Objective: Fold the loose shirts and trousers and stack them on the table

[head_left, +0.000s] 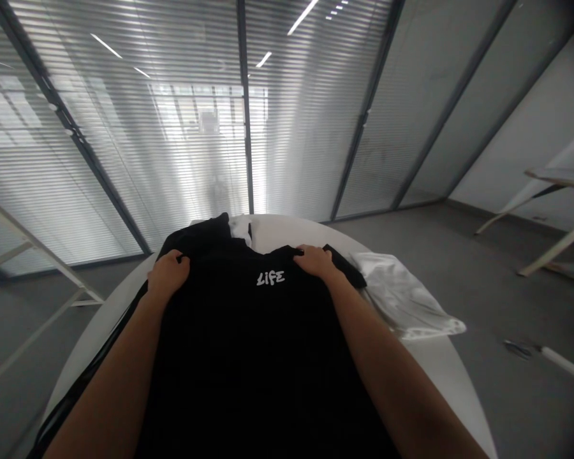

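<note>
A black T-shirt [263, 344] with white "Life" lettering is spread toward me over a round white table [296, 229]. My left hand [169, 274] pinches the shirt near its left shoulder. On the other side of the neckline, my right hand [314, 260] has its fingers closed on the right shoulder fabric. One black sleeve sticks out past my right hand, next to a crumpled white garment [406, 296] on the table's right side. A bit of white cloth [240, 228] shows at the far edge, by the shirt's collar. The shirt's lower part runs out of view below.
A glass partition with blinds [196, 127] stands beyond the table. A pale wooden frame [38, 255] is at the left, and a wooden-legged table [555, 178] at the right. Pliers [516, 349] and a white tube [567, 365] lie on the grey floor at right.
</note>
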### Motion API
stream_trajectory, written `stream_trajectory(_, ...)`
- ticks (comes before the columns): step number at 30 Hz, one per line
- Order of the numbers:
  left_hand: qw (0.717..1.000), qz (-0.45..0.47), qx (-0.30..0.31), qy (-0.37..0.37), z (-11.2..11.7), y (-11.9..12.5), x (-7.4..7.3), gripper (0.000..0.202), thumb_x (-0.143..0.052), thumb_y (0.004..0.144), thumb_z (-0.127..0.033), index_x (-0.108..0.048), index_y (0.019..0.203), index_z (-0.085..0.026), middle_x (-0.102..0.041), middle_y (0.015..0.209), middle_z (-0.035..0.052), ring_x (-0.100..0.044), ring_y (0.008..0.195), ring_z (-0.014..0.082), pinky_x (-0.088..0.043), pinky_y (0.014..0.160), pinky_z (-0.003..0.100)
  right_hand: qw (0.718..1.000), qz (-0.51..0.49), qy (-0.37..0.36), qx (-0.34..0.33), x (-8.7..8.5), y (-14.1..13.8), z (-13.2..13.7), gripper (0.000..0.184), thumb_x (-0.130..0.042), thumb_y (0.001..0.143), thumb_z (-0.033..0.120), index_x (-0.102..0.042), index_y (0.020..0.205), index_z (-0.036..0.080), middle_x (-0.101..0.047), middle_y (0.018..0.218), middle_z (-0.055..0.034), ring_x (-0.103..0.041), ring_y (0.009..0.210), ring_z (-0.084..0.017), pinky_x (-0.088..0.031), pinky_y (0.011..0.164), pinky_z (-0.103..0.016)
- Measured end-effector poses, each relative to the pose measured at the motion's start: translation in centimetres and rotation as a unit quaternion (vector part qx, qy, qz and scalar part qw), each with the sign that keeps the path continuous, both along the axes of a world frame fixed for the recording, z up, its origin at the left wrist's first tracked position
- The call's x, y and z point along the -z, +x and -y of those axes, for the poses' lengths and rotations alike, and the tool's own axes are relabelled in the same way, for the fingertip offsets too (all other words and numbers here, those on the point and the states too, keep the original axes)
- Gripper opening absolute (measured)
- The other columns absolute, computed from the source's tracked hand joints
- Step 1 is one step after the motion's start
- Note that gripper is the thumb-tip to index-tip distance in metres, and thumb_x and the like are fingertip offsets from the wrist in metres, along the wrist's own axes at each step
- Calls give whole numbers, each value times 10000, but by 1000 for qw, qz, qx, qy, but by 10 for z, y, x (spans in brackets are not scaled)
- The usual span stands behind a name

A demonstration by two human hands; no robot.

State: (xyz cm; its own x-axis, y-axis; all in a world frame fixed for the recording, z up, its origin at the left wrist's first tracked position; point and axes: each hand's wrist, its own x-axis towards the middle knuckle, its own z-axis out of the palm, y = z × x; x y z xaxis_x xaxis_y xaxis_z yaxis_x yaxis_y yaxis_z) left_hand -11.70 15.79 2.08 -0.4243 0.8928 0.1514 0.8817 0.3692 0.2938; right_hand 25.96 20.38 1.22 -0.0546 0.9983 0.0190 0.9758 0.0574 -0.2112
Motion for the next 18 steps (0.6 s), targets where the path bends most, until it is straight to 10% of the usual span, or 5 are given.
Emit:
stream_trajectory(11,999,-5,27,-19,0,0,-1,358,-394,844,-372,-634,1064,-222,-668,1085,159,-603,1019,371,-447,821,505,962,-151,-135,-180,-11,2,-12,381,-576,807,517,-756,881,190,-726,807,-46,-644,798,-207,-469,737,-290)
stream_trajectory(18,999,-9,15,31,1,1,0,363,-375,879,-410,-619,1067,-219,-682,1030,140,-624,968,325,-456,808,436,970,-210,61,-104,-7,4,-22,302,-507,872,340,-686,1060,184,-697,958,-47,-609,866,-176,-442,798,-273)
